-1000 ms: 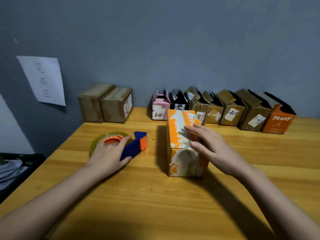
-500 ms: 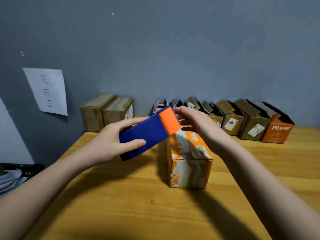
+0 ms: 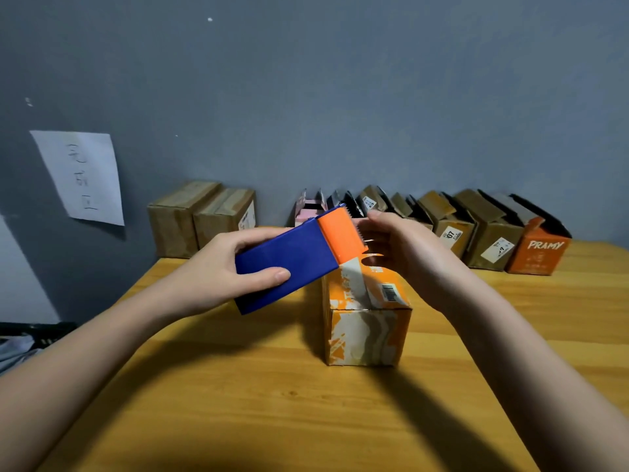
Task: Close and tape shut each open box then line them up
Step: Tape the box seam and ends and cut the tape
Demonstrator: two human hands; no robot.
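With the closed orange box (image 3: 367, 311) standing mid-desk (image 3: 238, 420), the left hand (image 3: 218, 274) gripped the tape dispenser (image 3: 299, 260) above it while right-hand fingers (image 3: 374, 229) pinched at its toothed edge, so the tape wanted drawing out straight along the top seam.

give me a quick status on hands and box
Left hand grips tape dispenser. Right hand fingers at its toothed end. Orange box closed beneath. Nothing blocking.
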